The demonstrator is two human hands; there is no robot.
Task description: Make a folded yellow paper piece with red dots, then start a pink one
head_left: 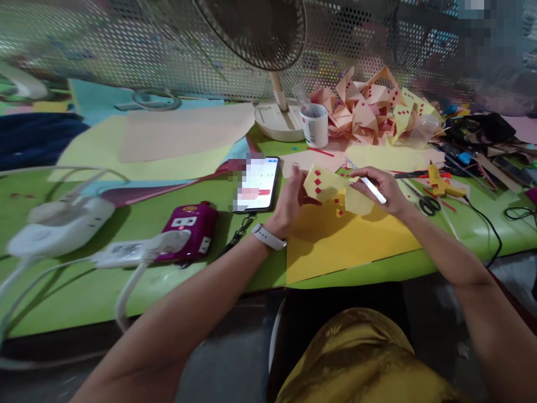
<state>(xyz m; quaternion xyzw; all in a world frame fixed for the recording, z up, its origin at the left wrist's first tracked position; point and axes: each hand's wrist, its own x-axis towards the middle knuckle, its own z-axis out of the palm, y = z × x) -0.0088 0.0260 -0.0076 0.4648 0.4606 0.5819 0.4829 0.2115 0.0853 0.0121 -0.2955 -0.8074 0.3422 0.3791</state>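
A folded pale yellow paper piece with red diamond shapes (325, 182) is held up between my two hands. My left hand (290, 198), with a white watch band at the wrist, has its thumb and fingers around the paper's left side. Closed fingers of my right hand (384, 187) hold a slim white pen-like stick (373, 189) at the right side of the paper. Below both hands lies a flat sheet of deep yellow paper (352, 246). Small red diamonds show near the paper's lower edge.
Left of my hands lie a lit phone (258, 184), a purple power adapter (191, 232) and a white power strip (62, 224). Behind stand a fan (279, 120), a white cup (314, 126) and a heap of folded papers (361, 109). Scissors (425, 202) and a yellow glue gun (442, 182) lie right.
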